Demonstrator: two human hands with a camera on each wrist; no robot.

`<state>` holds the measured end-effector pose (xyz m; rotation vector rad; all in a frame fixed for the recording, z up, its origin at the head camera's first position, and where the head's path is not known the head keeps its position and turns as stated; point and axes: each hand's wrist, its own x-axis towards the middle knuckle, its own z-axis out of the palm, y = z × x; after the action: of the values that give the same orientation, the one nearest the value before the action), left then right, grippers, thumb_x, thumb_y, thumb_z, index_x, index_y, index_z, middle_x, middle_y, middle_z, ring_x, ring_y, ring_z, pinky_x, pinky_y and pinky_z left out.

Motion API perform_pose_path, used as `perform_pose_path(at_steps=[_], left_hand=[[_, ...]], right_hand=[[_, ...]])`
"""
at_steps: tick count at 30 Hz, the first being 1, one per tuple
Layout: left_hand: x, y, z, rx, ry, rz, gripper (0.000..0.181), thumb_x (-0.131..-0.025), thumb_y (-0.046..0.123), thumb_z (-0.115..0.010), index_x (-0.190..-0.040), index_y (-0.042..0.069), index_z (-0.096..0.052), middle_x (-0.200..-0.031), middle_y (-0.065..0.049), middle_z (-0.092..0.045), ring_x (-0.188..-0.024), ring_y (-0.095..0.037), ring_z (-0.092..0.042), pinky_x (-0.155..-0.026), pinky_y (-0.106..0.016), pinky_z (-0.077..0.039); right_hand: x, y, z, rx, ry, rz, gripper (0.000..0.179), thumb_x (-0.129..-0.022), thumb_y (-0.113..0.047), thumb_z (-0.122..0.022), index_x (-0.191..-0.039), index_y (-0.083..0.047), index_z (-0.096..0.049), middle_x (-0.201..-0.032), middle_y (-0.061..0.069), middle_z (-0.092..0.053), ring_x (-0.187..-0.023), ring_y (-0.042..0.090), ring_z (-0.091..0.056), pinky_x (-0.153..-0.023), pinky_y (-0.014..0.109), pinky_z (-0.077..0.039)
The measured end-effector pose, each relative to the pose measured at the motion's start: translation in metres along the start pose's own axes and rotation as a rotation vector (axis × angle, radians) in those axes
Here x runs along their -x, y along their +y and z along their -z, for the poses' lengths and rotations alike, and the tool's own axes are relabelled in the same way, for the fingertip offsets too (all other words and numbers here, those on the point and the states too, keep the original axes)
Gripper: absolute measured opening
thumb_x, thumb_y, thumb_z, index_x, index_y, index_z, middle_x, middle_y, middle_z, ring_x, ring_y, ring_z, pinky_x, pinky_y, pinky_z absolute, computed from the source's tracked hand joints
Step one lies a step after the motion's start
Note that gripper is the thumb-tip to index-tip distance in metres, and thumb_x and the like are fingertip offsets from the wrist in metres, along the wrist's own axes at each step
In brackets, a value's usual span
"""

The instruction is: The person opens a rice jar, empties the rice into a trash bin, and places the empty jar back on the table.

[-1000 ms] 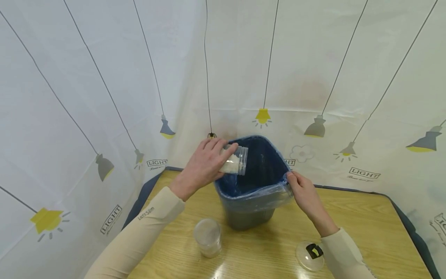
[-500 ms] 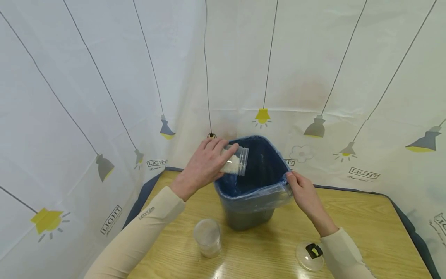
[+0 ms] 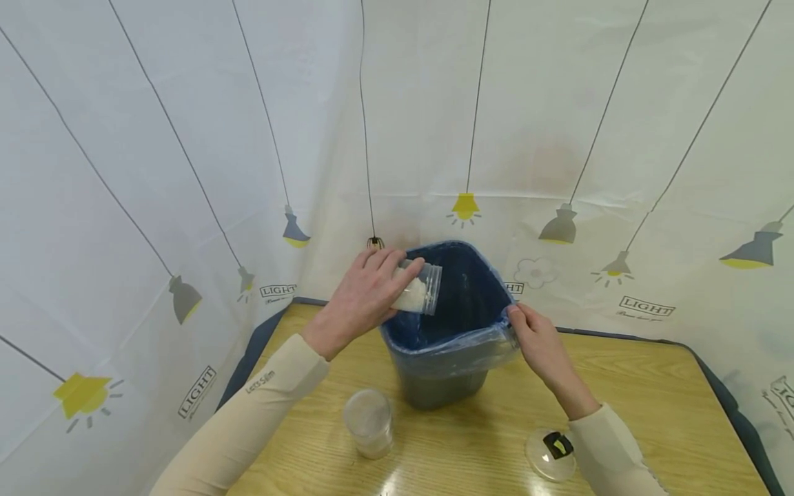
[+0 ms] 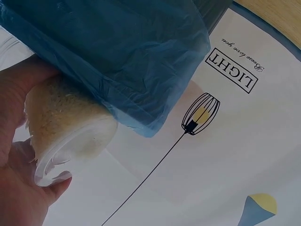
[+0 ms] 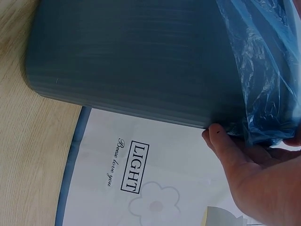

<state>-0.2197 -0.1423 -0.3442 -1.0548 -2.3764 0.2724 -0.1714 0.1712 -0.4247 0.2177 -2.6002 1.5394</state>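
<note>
My left hand (image 3: 362, 293) grips a clear plastic jar (image 3: 417, 293) on its side, its mouth over the bin's opening. Pale, shredded-looking stuff (image 4: 70, 101) fills part of the jar. The grey bin (image 3: 443, 391) stands on the table, lined with a blue bin bag (image 3: 459, 355) folded over its rim. At the bin's right corner, my right hand (image 3: 546, 355) pinches the rim and the bag's edge; in the right wrist view its thumb (image 5: 225, 146) lies against the bin's side. The bin's bottom is too dark to make out.
On the wooden table (image 3: 471, 455), a second clear jar (image 3: 370, 424) stands in front of the bin. A round clear lid (image 3: 550, 460) with a black patch lies near the right sleeve. White sheeting (image 3: 533, 138) printed with lamps encloses the back and left.
The jar's mouth has dipped very slightly. Both hands keep their holds, and the bin, second jar and lid stay put; the head view has shifted a little.
</note>
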Motion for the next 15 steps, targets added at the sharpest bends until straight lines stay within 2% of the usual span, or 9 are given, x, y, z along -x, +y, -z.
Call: perform_pose_path(at_steps=[8,15], left_hand=[[0.0014,0.0,-0.0028,0.001,0.03,-0.01,0.095,-0.069,0.038,-0.097,-0.147,0.014,-0.048,-0.135,-0.017,-0.058,-0.124,-0.036,-0.056,-0.107,-0.054,-0.043],[0.0013,0.0,-0.0033,0.013,0.024,-0.009,0.097,-0.069,0.039,-0.097,-0.148,0.014,-0.047,-0.136,-0.017,-0.057,-0.125,-0.036,-0.055,-0.107,-0.054,-0.043]], right_hand=[[-0.0003,-0.0001,-0.0007,0.003,-0.006,0.0,0.043,-0.113,-0.037,-0.037,-0.085,-0.005,-0.045,-0.07,0.004,-0.034,-0.061,0.019,-0.033,-0.06,0.032,-0.031],[0.0001,-0.001,-0.0007,0.014,0.005,0.003,0.043,-0.113,-0.036,-0.038,-0.084,-0.006,-0.044,-0.069,0.004,-0.034,-0.06,0.018,-0.033,-0.059,0.032,-0.031]])
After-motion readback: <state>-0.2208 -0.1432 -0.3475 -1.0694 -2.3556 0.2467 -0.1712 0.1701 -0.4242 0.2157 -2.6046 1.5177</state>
